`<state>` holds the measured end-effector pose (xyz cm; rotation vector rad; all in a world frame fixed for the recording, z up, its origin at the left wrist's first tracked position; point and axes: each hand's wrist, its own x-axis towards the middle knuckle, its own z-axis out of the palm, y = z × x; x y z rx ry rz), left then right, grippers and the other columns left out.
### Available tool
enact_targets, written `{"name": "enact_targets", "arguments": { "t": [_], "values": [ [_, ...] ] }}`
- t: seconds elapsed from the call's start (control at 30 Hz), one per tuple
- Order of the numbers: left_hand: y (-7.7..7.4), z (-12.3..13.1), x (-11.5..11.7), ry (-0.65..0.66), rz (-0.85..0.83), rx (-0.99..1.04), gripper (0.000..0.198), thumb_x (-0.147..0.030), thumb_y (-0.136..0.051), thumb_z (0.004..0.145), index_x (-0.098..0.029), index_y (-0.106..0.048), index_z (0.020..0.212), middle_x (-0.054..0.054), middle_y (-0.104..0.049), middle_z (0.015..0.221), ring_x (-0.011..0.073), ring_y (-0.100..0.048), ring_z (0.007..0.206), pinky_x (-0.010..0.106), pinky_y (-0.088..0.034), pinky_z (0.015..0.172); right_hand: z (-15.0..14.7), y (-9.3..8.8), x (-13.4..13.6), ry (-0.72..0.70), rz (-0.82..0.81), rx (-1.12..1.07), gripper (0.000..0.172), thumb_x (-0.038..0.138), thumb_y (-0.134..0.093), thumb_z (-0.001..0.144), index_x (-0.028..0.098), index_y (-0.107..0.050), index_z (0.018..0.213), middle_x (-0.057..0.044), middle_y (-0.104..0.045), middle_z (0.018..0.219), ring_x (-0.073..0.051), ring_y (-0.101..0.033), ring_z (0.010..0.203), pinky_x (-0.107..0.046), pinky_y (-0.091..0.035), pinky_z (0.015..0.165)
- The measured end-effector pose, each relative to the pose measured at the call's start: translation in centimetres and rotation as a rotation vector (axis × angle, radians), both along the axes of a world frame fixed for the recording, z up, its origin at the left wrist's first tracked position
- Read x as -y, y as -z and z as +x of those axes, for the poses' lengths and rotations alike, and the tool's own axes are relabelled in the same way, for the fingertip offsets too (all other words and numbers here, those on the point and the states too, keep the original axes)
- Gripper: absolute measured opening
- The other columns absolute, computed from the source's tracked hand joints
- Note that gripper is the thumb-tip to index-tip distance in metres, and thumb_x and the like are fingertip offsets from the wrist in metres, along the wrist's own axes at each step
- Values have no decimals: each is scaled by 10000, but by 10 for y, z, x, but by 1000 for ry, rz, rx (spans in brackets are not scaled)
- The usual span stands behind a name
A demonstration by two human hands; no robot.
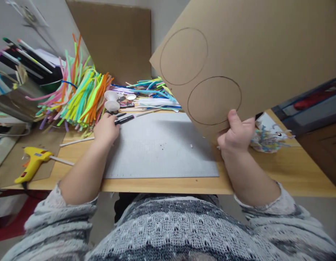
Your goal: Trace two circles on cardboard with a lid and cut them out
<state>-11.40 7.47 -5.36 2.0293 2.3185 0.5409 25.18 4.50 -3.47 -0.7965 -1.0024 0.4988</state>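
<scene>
My right hand (236, 134) grips the lower corner of a big brown cardboard sheet (252, 54) and holds it up, tilted, over the right side of the desk. Two pencilled circles are drawn on the sheet, the lower circle (214, 100) just above my thumb. My left hand (106, 129) rests at the far left corner of the grey cutting mat (162, 148), fingers curled around a black marker (124, 119) that lies along the mat's far edge.
A heap of coloured pipe cleaners (81, 94) lies at the back left, with two white round pieces (111, 100) beside it. A yellow glue gun (33, 163) sits at the front left. Another cardboard sheet (116, 36) leans against the wall. A pastel fuzzy figure (268, 139) sits right.
</scene>
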Motion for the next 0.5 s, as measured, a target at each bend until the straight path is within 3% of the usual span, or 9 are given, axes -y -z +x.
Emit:
{"name": "enact_targets", "arguments": {
  "t": [0.07,0.17,0.27,0.37,0.43,0.5],
  "values": [
    [4,-2,-11,-42,-64,-138,243,-238,-523,776,-179,-669,961,157,-593,1075,363,-557,997,459,-445,787,-3,7,1,85,1,37,425,284,-554,789,229,-489,1205,-60,-567,1210,-226,-487,1204,-459,-407,990],
    [4,-8,-28,-79,-63,-156,248,-211,-484,794,-169,-662,961,170,-601,1050,364,-566,971,468,-448,760,-7,14,0,97,-39,73,426,330,-559,794,215,-483,1198,-82,-561,1206,-226,-500,1186,-456,-409,986],
    [-1,-6,-34,-97,-51,-172,270,-216,-485,793,-155,-639,1006,185,-577,1100,368,-562,977,481,-447,763,-10,18,0,-21,-94,35,396,346,-584,786,223,-503,1153,-78,-587,1170,-221,-555,1121,-458,-414,982],
    [-11,19,-18,-32,16,-104,367,-309,-516,791,-144,-579,1113,185,-500,1236,352,-539,1033,466,-443,808,-15,19,5,-236,-222,-73,366,354,-616,772,235,-525,1106,-67,-623,1120,-222,-598,1053,-454,-466,923],
    [-17,49,8,242,-12,248,489,-404,-606,721,-138,-560,1129,158,-537,1192,298,-567,985,416,-450,825,-24,19,13,-400,-326,-171,344,368,-638,762,243,-539,1067,-53,-642,1090,-222,-614,1023,-441,-499,875],
    [-18,81,41,552,-238,740,584,-496,-644,655,-156,-557,1122,126,-598,1110,267,-587,947,355,-488,733,-36,18,24,-542,-408,-251,326,383,-665,744,239,-557,1015,-43,-664,1044,-222,-622,1000,-423,-515,846]
  ]
}}
